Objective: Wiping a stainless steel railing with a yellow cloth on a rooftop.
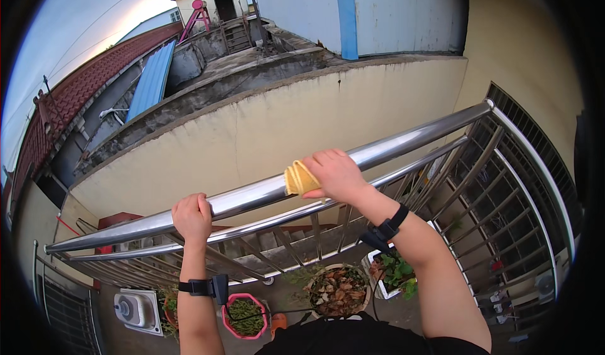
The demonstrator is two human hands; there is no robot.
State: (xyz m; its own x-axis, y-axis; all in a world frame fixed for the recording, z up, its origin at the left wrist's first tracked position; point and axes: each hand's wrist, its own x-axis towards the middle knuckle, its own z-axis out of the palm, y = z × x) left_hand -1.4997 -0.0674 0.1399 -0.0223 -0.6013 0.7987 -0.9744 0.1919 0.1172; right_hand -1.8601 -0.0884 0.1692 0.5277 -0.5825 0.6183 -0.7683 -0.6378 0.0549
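Note:
A polished stainless-steel handrail (250,195) runs slantwise in front of me, rising towards the right. My left hand (192,217) is wrapped around it at the left of centre, fingers over the top. Further right, my right hand (334,175) presses a folded yellow cloth (300,179) around the same rail. The cloth covers the top and near side of the tube; part of it lies hidden under my fingers. A thinner steel rail (279,213) passes just below, with upright bars beneath it.
Potted plants stand at the railing's foot: a pink-rimmed planter (244,316), a round pot of dry leaves (338,289) and a white box (393,273). A metal sink (137,310) lies at lower left. The railing turns at a corner (489,103). Beyond is a cream wall (264,123).

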